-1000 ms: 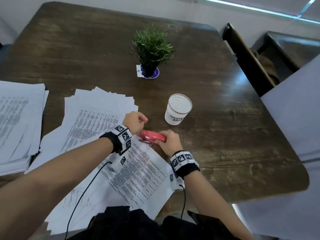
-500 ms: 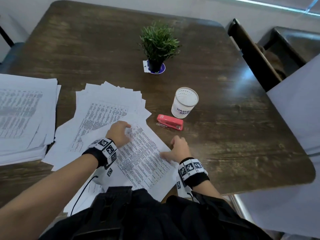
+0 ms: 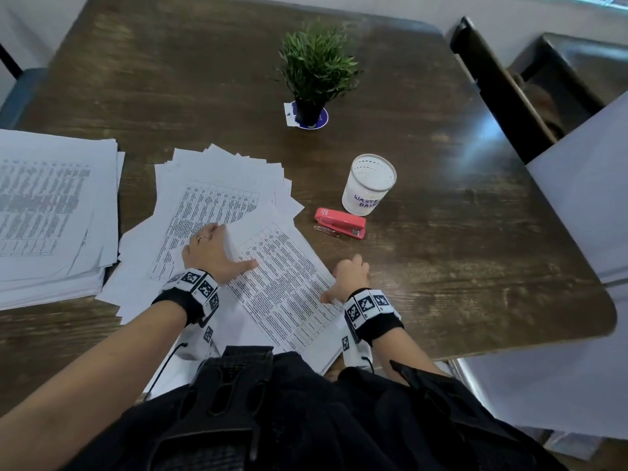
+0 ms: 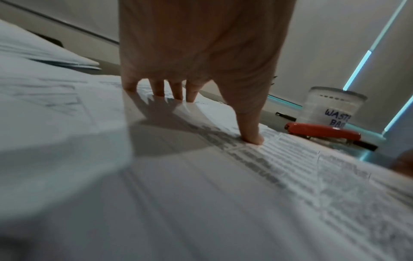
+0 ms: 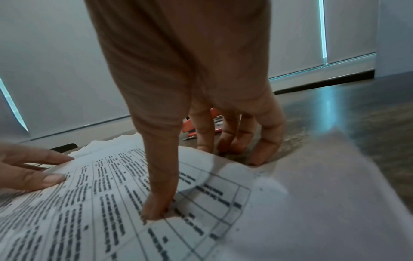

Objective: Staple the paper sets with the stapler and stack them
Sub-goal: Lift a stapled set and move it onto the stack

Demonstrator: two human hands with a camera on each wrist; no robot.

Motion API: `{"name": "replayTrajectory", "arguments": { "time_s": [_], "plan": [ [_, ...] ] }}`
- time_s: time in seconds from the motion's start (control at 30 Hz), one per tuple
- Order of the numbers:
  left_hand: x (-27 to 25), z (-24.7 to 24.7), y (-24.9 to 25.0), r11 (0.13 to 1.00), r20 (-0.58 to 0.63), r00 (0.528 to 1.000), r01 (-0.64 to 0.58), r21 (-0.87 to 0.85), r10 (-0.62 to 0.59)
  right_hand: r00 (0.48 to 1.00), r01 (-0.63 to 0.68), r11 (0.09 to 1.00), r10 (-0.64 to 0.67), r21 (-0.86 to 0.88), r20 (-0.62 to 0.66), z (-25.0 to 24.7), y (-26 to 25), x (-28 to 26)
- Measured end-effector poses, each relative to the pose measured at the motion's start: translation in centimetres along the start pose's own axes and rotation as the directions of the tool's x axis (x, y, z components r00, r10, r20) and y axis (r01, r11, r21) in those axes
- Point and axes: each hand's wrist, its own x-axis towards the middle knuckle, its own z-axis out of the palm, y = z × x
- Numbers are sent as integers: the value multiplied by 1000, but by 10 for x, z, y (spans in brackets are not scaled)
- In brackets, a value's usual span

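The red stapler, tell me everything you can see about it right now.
The red stapler is small, with a glossy coral-red top that looks plastic and a darker end facing right. It lies closed and flat on the dark wooden table, just in front of the white cup and right of the fanned papers. A metal paper clip lies at its near edge. Neither the left hand nor the right hand touches it.
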Motion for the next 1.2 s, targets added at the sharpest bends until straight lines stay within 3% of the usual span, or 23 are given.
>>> {"name": "replayTrajectory", "arguments": {
  "time_s": [0.17,0.37,0.47,0.6,0.7,0.77,0.87,0.97,1.1,1.2],
  "plan": [
    [-7,-11,-9,999,-43,998,35,-10,-36,996,24,999,-26,21,82,-2,-5,1],
    [-5,-30,-25,976,139,987,102,-193,-76,985,149,985,-156,-85,-80,2,-5,5],
    [-10,-34,-25,929,109,994,46,-367,-6,978,179,982,-185,-65,-96,3,-5,7],
    [-14,-43,-29,898,79,995,-26,-440,67,978,129,988,-112,86,-177,-1,4,15],
    [-14,-51,-35,784,-9,998,-56,-618,64,934,50,957,57,286,-353,-7,12,14],
    [-16,-57,-37,664,-48,998,-65,-745,44,911,36,854,186,519,-369,-13,17,16],
    [-19,-68,-38,515,-66,996,-85,-853,55,949,3,631,242,776,-200,-19,24,22],
    [-16,-76,-39,433,-70,995,-96,-896,76,991,14,428,111,904,-68,-22,19,19],
    [-13,-86,-37,362,-79,993,-107,-926,91,997,83,241,-22,967,-80,-30,11,20],
    [-10,-92,-40,312,-64,992,-96,-945,110,990,103,156,-115,982,-86,-35,7,21]
  ]
}}
